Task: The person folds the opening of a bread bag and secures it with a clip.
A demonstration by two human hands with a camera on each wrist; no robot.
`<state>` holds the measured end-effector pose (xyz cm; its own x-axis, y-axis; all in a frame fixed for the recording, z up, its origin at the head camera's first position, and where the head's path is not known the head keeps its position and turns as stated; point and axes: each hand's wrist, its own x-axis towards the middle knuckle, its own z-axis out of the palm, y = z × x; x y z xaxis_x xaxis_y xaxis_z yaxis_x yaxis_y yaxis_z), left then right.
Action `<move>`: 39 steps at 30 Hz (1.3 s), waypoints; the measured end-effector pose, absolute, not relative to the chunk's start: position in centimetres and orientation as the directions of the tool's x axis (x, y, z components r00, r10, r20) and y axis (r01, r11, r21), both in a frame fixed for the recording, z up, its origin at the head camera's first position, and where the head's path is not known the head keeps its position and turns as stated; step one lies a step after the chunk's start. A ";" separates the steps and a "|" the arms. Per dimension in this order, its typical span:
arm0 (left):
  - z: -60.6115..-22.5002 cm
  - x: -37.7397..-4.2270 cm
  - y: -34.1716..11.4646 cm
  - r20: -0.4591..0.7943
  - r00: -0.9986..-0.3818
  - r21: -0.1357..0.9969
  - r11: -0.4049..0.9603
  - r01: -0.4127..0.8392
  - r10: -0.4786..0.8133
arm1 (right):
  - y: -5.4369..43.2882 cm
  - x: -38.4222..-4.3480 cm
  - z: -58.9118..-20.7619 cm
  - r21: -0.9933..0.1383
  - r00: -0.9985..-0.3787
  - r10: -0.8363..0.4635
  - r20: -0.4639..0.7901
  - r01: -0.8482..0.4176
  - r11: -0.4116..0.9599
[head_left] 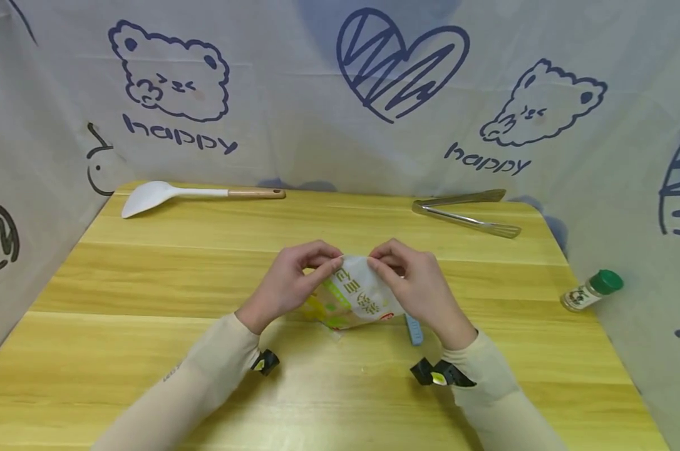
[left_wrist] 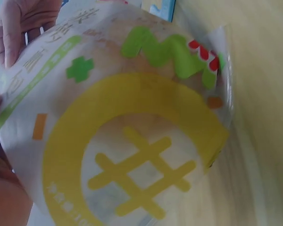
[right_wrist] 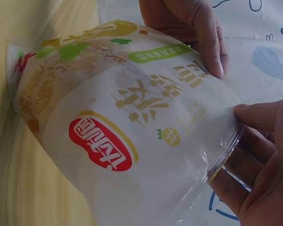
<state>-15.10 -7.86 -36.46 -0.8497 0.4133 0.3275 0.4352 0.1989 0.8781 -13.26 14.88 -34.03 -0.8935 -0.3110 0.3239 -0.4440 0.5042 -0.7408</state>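
The left hand (head_left: pixel 288 280) and right hand (head_left: pixel 417 283) each pinch one packet (head_left: pixel 348 297) over the table's (head_left: pixel 148 282) middle, its gripped edge toward twelve o'clock, its long axis foreshortened. Around it: one spatula (head_left: pixel 199 192) at ten, one pair of tongs (head_left: pixel 464 219) at two, one shaker (head_left: pixel 590 290) at three.

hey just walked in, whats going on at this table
A person pinches one edge of a printed food packet between the left hand and right hand; it looks unopened. A blue item is partly hidden by it. A white spatula and metal tongs lie farther back, a green-capped jar at the right.
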 end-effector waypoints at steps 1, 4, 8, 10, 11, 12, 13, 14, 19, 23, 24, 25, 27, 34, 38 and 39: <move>-36.5 -15.0 -7.8 0.336 -0.849 0.878 0.192 0.439 0.407 | 14.9 -13.2 -34.1 -0.739 -0.891 -0.312 0.330 -0.450 0.502; -36.8 -14.8 -7.8 0.361 -0.845 0.874 0.172 0.454 0.395 | 14.9 -13.2 -34.2 -0.728 -0.878 -0.318 0.358 -0.476 0.494; -37.0 -14.6 -7.7 0.397 -0.828 0.865 0.139 0.482 0.396 | 14.9 -13.1 -34.3 -0.708 -0.850 -0.317 0.420 -0.525 0.473; -37.0 -14.7 -7.7 0.421 -0.815 0.858 0.118 0.500 0.398 | 15.0 -13.1 -34.4 -0.696 -0.833 -0.315 0.455 -0.554 0.457; -37.0 -14.7 -7.7 0.433 -0.809 0.853 0.109 0.510 0.397 | 15.0 -13.1 -34.4 -0.690 -0.823 -0.315 0.472 -0.568 0.449; -37.1 -14.8 -7.7 0.443 -0.805 0.849 0.103 0.518 0.395 | 15.1 -13.1 -34.4 -0.684 -0.814 -0.316 0.487 -0.580 0.442; -37.1 -14.8 -7.7 0.450 -0.801 0.847 0.097 0.523 0.395 | 15.1 -13.2 -34.4 -0.678 -0.806 -0.320 0.498 -0.592 0.435; -37.1 -14.8 -7.7 0.457 -0.798 0.844 0.093 0.529 0.394 | 15.2 -13.2 -34.4 -0.673 -0.799 -0.325 0.507 -0.602 0.429; -37.2 -14.7 -7.6 0.477 -0.787 0.832 0.087 0.547 0.391 | 15.4 -13.2 -34.7 -0.653 -0.768 -0.352 0.535 -0.640 0.406; -37.3 -14.6 -7.6 0.504 -0.775 0.819 0.074 0.569 0.382 | 15.3 -13.4 -34.6 -0.625 -0.740 -0.363 0.566 -0.673 0.396; -37.3 -14.6 -7.6 0.511 -0.771 0.816 0.068 0.574 0.379 | 15.3 -13.5 -34.6 -0.619 -0.732 -0.367 0.573 -0.681 0.392; -37.3 -14.7 -7.6 0.516 -0.769 0.814 0.065 0.577 0.377 | 15.3 -13.5 -34.6 -0.612 -0.725 -0.371 0.580 -0.689 0.388; -37.3 -14.7 -7.6 0.526 -0.762 0.808 0.059 0.587 0.376 | 15.3 -13.6 -34.6 -0.599 -0.711 -0.382 0.590 -0.703 0.384; -37.5 -14.9 -7.5 0.546 -0.740 0.789 0.057 0.612 0.393 | 15.4 -13.8 -34.8 -0.566 -0.674 -0.418 0.609 -0.739 0.365; -37.6 -14.8 -7.4 0.557 -0.730 0.776 0.062 0.627 0.396 | 15.5 -13.9 -34.8 -0.572 -0.676 -0.439 0.592 -0.736 0.361; -37.6 -14.8 -7.4 0.562 -0.725 0.772 0.062 0.633 0.397 | 15.5 -13.9 -34.8 -0.575 -0.682 -0.442 0.583 -0.731 0.368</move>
<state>-14.82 -7.39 -37.64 -0.7253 0.3972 0.5623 0.6326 0.0623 0.7720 -13.89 15.49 -34.75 -0.6816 -0.4422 0.5830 -0.7307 0.3683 -0.5749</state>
